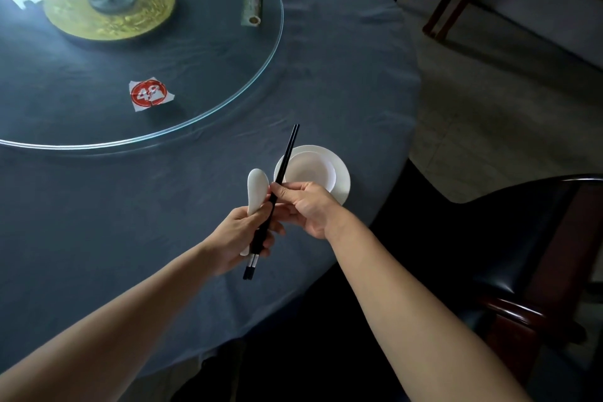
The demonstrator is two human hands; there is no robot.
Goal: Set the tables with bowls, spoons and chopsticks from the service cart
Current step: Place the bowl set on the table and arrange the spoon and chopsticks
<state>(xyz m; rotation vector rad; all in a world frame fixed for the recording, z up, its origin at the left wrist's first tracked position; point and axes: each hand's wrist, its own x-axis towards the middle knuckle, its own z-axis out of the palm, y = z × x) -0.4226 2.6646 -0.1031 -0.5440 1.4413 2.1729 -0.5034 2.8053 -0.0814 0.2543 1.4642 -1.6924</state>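
A white bowl [311, 170] sits on a white saucer [342, 183] near the right edge of the round table. Just in front of it, my left hand [239, 235] holds a white ceramic spoon [256, 188] upright together with the lower end of a pair of black chopsticks [285, 157]. My right hand [306, 206] pinches the same chopsticks about halfway up with thumb and fingers. The chopstick tips point up and away over the bowl's left rim.
The table wears a dark blue cloth [114, 222]. A glass lazy Susan [228, 98] carries a red number card [148, 95], a gold centre disc [109, 2] and a small holder [252, 8]. A dark wooden chair [535, 258] stands at the right.
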